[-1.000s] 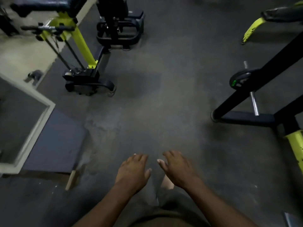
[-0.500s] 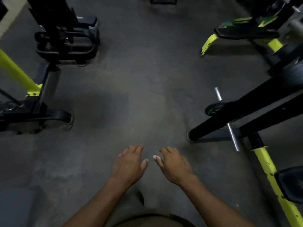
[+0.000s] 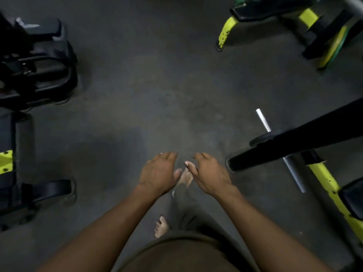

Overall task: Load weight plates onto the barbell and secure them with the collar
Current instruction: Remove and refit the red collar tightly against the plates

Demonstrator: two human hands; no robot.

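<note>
A steel barbell [image 3: 264,121] lies on the dark floor at the right, its bare sleeve end pointing up-left. One small black weight plate [image 3: 262,138] sits on it, half hidden behind a black frame beam [image 3: 294,142]. The bar's lower stretch [image 3: 293,173] shows below that beam. My left hand [image 3: 159,172] and my right hand [image 3: 209,173] hover side by side in front of me, palms down, fingers relaxed, holding nothing. Both are left of the barbell and apart from it. No collar is in sight.
A yellow and black bench frame [image 3: 326,185] runs along the right edge. Another yellow-legged bench [image 3: 225,32] stands at the top right. Black machine bases [image 3: 39,75] crowd the left side. Open rubber floor [image 3: 147,105] lies between them. My bare feet show below my hands.
The view has swung to the right and forward: the machines on the left slid out, the barbell and plate came nearer. My hands stayed empty and side by side.
</note>
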